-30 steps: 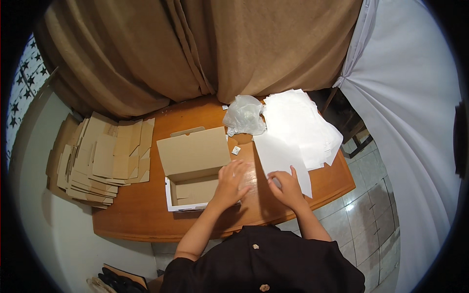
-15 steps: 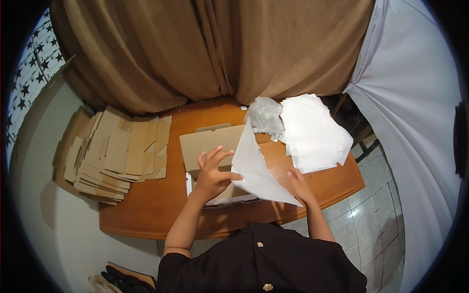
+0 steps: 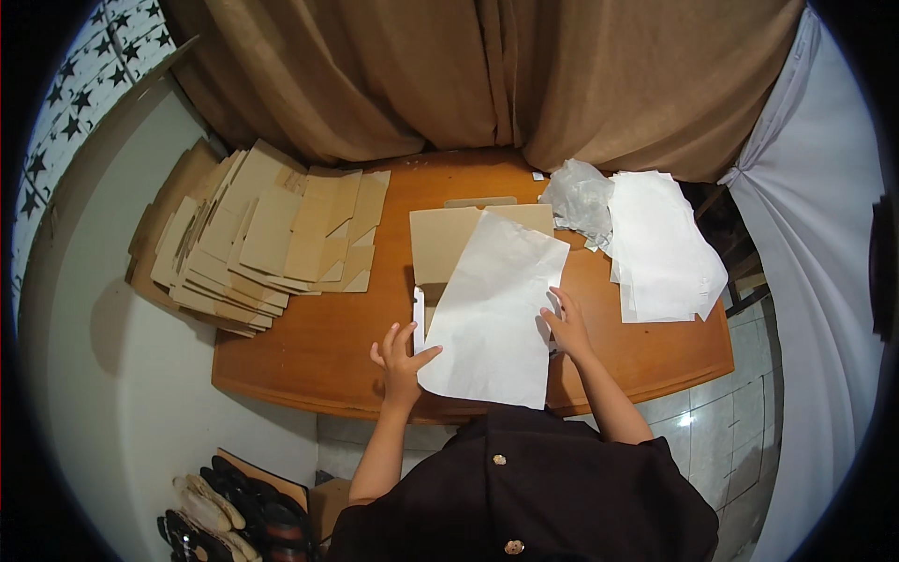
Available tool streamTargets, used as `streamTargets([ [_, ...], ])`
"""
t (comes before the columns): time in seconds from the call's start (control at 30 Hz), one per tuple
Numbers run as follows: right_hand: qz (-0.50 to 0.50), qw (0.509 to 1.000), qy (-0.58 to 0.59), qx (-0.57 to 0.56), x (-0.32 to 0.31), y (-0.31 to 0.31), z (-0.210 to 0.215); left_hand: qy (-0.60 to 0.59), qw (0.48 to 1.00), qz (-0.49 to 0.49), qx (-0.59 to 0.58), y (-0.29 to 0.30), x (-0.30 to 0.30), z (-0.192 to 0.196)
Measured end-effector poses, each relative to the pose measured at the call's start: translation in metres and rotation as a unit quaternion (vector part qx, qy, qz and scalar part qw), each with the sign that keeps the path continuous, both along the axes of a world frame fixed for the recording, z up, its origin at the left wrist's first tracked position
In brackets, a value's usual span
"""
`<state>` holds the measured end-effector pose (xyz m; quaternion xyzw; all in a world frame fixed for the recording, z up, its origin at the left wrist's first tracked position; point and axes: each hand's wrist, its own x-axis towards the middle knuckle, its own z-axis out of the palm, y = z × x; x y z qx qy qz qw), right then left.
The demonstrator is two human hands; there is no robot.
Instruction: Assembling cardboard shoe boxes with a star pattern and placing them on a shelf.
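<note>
A white paper sheet (image 3: 495, 309) lies slantwise over an open cardboard box (image 3: 440, 231) in front of me, hiding most of its inside. The box's lid stands raised at the back, and a white strip shows along its left wall. At the sheet's lower left edge is my left hand (image 3: 401, 368), open with the fingers spread and the thumb touching the paper. My right hand (image 3: 568, 328) is at the right edge, also open, its thumb and fingertips against the paper with the fingers apart.
Flattened cardboard boxes (image 3: 267, 220) are stacked at the table's left. To the right lie a pile of white sheets (image 3: 661, 248) and a crumpled clear plastic bag (image 3: 579, 199). Brown curtains (image 3: 375, 75) hang behind the wooden table (image 3: 309, 351). Shoes (image 3: 253, 506) stand at lower left.
The sheet, tilted up and folded over before, now lies flatter across the box. My right hand has come to its right edge; my left hand has moved lower. The whole view has shifted.
</note>
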<state>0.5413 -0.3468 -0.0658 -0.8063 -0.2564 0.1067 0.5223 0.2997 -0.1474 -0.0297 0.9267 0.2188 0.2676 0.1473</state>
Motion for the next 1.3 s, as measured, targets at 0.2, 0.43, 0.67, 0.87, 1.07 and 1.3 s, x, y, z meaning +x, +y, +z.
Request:
streamTargets([
  [0.2, 0.025, 0.997, -0.061, -0.036, 0.013, 0.02, 0.002, 0.07, 0.995, 0.067, 0.009, -0.015, -0.002, -0.016],
  [0.43, -0.002, 0.993, -0.116, -0.013, 0.012, 0.024, 0.035, 0.101, 0.994, -0.011, -0.044, -0.004, -0.002, 0.007],
  [0.67, -0.009, 0.994, -0.106, 0.035, 0.023, 0.014, 0.04, 0.125, 0.962, -0.241, 0.022, 0.032, 0.069, 0.068],
  [0.87, -0.064, 0.995, -0.057, 0.053, 0.05, 0.008, 0.015, 0.28, 0.861, -0.423, -0.04, 0.007, 0.152, 0.002],
  [1.07, -0.121, 0.99, 0.051, 0.048, 0.067, -0.013, -0.002, 0.415, 0.802, -0.426, -0.052, 0.009, 0.166, -0.029],
  [1.3, -0.081, 0.996, 0.038, -0.008, 0.096, -0.003, -0.045, 0.509, 0.745, -0.425, -0.071, 0.007, 0.177, -0.07],
])
